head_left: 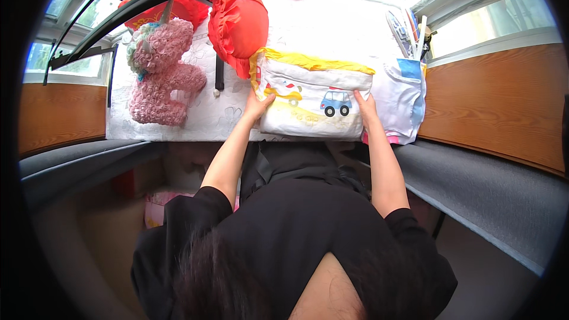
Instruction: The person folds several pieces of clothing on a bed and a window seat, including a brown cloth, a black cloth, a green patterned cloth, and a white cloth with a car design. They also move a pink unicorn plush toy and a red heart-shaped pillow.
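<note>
A folded white cloth [311, 92] with a yellow gathered edge and printed cars lies at the table's near side. My left hand [259, 105] grips its left side, thumb on top of the fabric and the other fingers mostly hidden behind it. At the opposite side my right hand [365, 108] holds the cloth the same way, its thumb beside the blue printed car. Just right of that hand is another pile of white and light-blue fabric [400, 101], with a bit of pink at its lower edge. Whether the cloth is lifted off the table, I cannot tell.
A red ruffled cushion [240, 15] stands behind the cloth's left corner. Further left are a pink rose-covered unicorn figure [163, 74] and a black stand arm [89, 35]. Pens and similar items [409, 32] stand at the back right of the white-covered table [332, 24].
</note>
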The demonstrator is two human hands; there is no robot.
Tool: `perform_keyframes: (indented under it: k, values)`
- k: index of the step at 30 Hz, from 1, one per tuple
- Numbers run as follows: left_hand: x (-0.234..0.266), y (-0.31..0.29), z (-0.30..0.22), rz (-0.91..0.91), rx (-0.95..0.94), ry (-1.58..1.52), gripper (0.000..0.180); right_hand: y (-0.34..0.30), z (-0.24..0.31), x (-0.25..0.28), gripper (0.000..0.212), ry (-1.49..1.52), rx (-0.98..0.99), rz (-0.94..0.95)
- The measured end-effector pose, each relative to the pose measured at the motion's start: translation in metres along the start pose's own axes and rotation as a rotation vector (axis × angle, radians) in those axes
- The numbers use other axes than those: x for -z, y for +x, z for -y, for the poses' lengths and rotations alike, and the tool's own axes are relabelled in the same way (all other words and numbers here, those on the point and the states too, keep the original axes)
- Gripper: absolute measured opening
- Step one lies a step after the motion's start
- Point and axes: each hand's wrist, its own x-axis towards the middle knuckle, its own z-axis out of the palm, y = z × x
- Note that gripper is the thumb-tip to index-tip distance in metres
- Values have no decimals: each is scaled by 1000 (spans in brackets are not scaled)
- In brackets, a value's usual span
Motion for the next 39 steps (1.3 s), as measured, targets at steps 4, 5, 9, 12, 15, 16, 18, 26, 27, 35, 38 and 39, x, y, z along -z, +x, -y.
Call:
perform_keyframes:
  k: [4,5,9,12,15,16,18,26,27,35,38,39]
  values:
    - [-7,11,-19,42,64,-82,68,20,-10,15,50,25,-29,1]
    - [-3,15,-16,-2,22,-32,70,21,-3,9,51,43,-37,28]
    - [-1,31,-24,60,160,-177,70,33,13,10,48,97,-72,99]
    - [-5,44,-32,59,234,-214,68,43,27,8,44,223,-181,89]
    - [5,56,-16,50,283,-269,66,39,40,-7,41,295,-230,72]
    - [1,57,-12,33,303,-291,65,37,43,-7,40,298,-238,73]
    - [10,60,-4,-25,330,-322,61,23,61,-13,37,304,-253,117]
    - [27,21,-30,138,325,-448,46,-99,92,11,57,306,-137,230]
    - [21,7,-48,144,292,-449,46,-109,73,25,62,278,-147,227]
    - [-20,-29,-186,333,72,-117,33,-192,51,71,59,595,-26,36]
    - [-50,-26,-243,430,-84,-99,34,-207,59,79,56,650,56,-63]
    - [-66,-18,-259,476,-143,-93,34,-211,62,87,56,620,171,-93]
